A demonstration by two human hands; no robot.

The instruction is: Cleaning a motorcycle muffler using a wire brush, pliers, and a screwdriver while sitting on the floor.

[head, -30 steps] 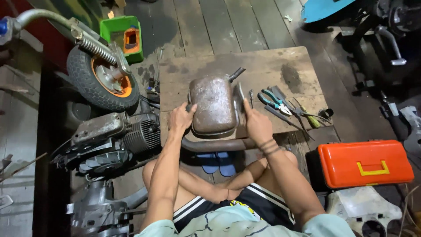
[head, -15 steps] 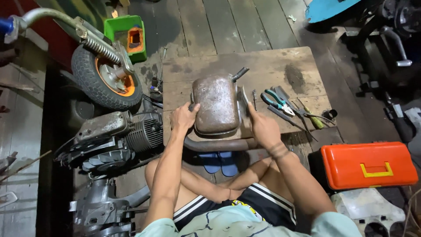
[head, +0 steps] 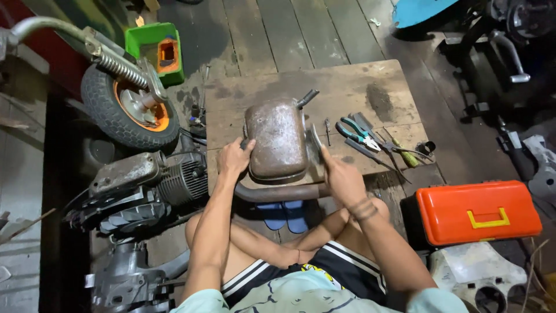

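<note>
A rusty brown muffler (head: pixel 278 141) with a curved exhaust pipe (head: pixel 281 193) lies on a wooden board (head: pixel 347 93) in front of me. My left hand (head: pixel 233 157) grips its left edge. My right hand (head: pixel 341 175) holds its right side near the pipe's end. A short outlet tube (head: pixel 307 98) sticks out at the muffler's top right. I sit cross-legged behind the board.
Pliers with blue-green handles (head: pixel 356 130), screwdrivers (head: pixel 399 150) and other hand tools lie right of the muffler. An orange toolbox (head: pixel 478 211) sits at right. A scooter engine (head: pixel 145 182) and wheel with orange rim (head: pixel 130 110) stand at left, a green box (head: pixel 159 52) behind.
The muffler has been shifted slightly on the board, and my right hand has slid down its right side toward the pipe. My left hand stays on the left edge.
</note>
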